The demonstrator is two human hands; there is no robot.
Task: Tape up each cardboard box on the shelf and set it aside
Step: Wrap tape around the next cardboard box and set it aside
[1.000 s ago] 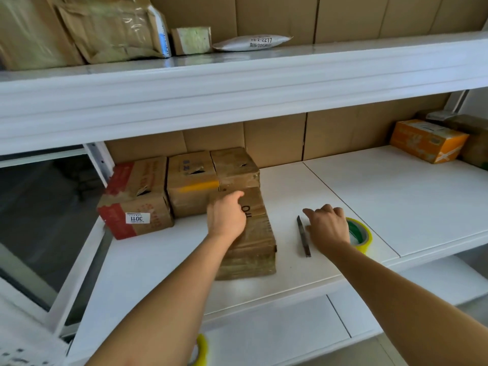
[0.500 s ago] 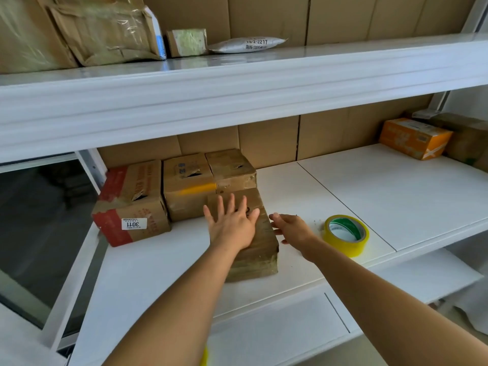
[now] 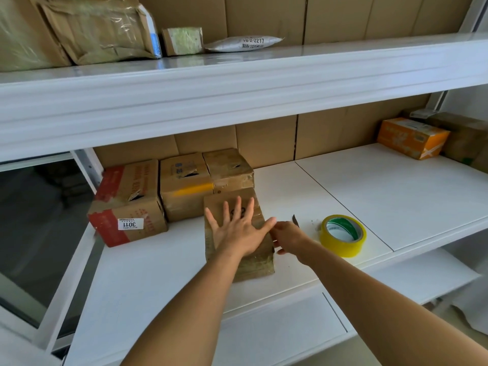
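Brown cardboard, glossy with tape: the box [image 3: 239,233] lies near the shelf [image 3: 369,186] front edge, left of centre, its long axis running from front edge to back wall, far end touching the rear row of boxes [image 3: 182,188]. The left hand [image 3: 237,231] is spread flat, pressing its top. The right hand [image 3: 289,239] curls beside it round a thin dark blade [image 3: 295,220]. Taping looks nearly finished; next probably comes trimming, then sliding it aside. The yellow tape roll [image 3: 342,235] waits close by.
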